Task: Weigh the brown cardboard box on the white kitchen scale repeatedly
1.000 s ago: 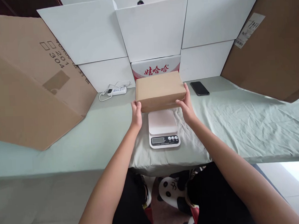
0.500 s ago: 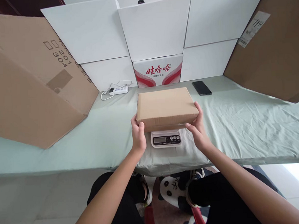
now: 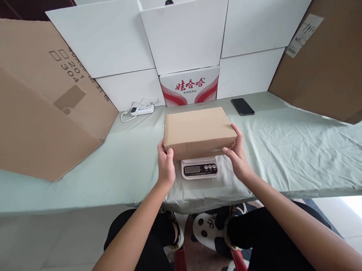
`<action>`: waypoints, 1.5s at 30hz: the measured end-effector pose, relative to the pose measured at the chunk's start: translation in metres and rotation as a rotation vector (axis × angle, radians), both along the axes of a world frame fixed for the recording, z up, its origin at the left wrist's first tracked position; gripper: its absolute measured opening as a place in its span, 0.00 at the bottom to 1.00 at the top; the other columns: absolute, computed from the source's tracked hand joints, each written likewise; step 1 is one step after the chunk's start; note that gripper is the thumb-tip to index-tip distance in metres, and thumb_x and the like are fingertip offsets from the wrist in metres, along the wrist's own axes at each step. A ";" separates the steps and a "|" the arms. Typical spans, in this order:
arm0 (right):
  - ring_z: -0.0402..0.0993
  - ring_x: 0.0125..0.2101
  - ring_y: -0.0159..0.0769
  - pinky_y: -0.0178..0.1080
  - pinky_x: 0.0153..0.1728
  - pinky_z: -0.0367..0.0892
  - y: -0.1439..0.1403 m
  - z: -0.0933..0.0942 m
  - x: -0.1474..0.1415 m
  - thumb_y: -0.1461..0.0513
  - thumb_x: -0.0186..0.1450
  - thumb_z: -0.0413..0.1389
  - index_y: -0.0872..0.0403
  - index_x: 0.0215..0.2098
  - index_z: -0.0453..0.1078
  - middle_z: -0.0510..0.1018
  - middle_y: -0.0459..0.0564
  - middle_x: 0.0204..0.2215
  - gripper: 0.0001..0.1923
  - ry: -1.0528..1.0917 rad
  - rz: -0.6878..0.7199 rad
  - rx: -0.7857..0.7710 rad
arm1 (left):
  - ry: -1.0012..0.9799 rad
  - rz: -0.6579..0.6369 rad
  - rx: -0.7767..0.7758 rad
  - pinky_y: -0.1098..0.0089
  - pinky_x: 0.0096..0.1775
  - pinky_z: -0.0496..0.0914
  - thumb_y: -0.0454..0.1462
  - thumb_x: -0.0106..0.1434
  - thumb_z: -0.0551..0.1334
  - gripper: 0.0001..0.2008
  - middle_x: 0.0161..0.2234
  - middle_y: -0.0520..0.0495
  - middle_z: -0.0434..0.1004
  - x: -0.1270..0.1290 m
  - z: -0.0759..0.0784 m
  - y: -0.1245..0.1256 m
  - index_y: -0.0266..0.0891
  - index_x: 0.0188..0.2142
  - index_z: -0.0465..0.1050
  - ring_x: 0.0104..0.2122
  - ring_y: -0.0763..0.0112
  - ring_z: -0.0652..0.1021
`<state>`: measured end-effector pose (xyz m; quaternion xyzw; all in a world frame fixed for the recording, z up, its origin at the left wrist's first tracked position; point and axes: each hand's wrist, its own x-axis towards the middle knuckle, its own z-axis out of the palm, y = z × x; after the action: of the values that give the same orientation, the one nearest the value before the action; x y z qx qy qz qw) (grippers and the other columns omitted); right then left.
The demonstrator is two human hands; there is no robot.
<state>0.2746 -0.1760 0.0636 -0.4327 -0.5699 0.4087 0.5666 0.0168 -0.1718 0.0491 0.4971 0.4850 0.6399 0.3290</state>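
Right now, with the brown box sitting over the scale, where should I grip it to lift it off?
Grip the cardboard box by its two short ends, coming in from left and right, as the left hand and right hand do. It lies flat and wide, overhanging the scale, so its ends are free.

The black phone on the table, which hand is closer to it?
Right. The right hand grips the cardboard box below the phone; the left hand holds the box's far side.
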 end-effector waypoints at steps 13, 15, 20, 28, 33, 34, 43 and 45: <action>0.58 0.80 0.60 0.71 0.81 0.56 0.000 -0.003 -0.002 0.43 0.68 0.65 0.35 0.81 0.44 0.55 0.54 0.82 0.51 -0.004 -0.018 -0.007 | 0.010 -0.002 0.001 0.43 0.69 0.72 0.65 0.72 0.61 0.36 0.65 0.33 0.80 0.001 0.001 0.000 0.44 0.66 0.69 0.67 0.42 0.79; 0.58 0.80 0.61 0.71 0.81 0.57 -0.001 -0.003 -0.003 0.43 0.68 0.65 0.35 0.81 0.43 0.55 0.54 0.82 0.52 -0.008 -0.014 -0.011 | 0.004 -0.001 -0.002 0.42 0.69 0.72 0.65 0.72 0.61 0.37 0.66 0.32 0.79 0.001 0.000 0.000 0.43 0.66 0.69 0.67 0.42 0.79; 0.58 0.80 0.61 0.74 0.80 0.54 0.001 -0.004 0.000 0.43 0.68 0.64 0.34 0.80 0.47 0.59 0.54 0.80 0.49 0.002 -0.064 0.020 | 0.003 0.002 0.036 0.43 0.75 0.68 0.68 0.71 0.61 0.40 0.71 0.32 0.76 -0.005 0.001 0.002 0.45 0.68 0.69 0.74 0.43 0.74; 0.63 0.78 0.58 0.76 0.80 0.51 0.020 0.010 0.034 0.46 0.65 0.58 0.34 0.73 0.60 0.73 0.52 0.68 0.39 0.166 -0.395 0.084 | -0.115 0.167 0.094 0.50 0.81 0.57 0.64 0.77 0.55 0.32 0.83 0.37 0.60 -0.038 0.017 0.014 0.49 0.68 0.69 0.84 0.55 0.59; 0.70 0.73 0.61 0.75 0.78 0.57 0.024 0.009 0.037 0.46 0.67 0.58 0.39 0.58 0.73 0.77 0.54 0.64 0.23 0.189 -0.328 0.005 | -0.167 0.153 0.071 0.49 0.81 0.59 0.64 0.77 0.55 0.31 0.83 0.37 0.60 -0.040 0.015 0.018 0.50 0.67 0.70 0.83 0.55 0.62; 0.71 0.73 0.61 0.75 0.78 0.58 0.024 0.008 0.036 0.46 0.67 0.58 0.40 0.57 0.74 0.78 0.54 0.64 0.21 0.186 -0.318 0.003 | -0.161 0.150 0.073 0.49 0.81 0.59 0.64 0.76 0.55 0.32 0.83 0.37 0.61 -0.039 0.015 0.018 0.50 0.67 0.70 0.83 0.55 0.62; 0.76 0.69 0.59 0.70 0.77 0.62 0.020 0.008 0.028 0.47 0.68 0.60 0.42 0.51 0.77 0.81 0.53 0.61 0.17 0.180 -0.308 0.004 | -0.141 0.133 0.060 0.48 0.81 0.58 0.66 0.76 0.56 0.34 0.82 0.36 0.63 -0.036 0.014 0.017 0.49 0.66 0.72 0.83 0.53 0.62; 0.76 0.68 0.58 0.70 0.77 0.62 0.020 0.010 0.027 0.48 0.67 0.60 0.43 0.50 0.77 0.82 0.53 0.60 0.16 0.195 -0.307 -0.003 | -0.140 0.123 0.061 0.48 0.81 0.59 0.66 0.75 0.56 0.34 0.82 0.36 0.63 -0.035 0.015 0.016 0.49 0.67 0.72 0.83 0.53 0.62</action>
<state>0.3012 -0.1560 0.0737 -0.4739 -0.4389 0.3582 0.6742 -0.0186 -0.1556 0.0638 0.4301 0.4708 0.7065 0.3069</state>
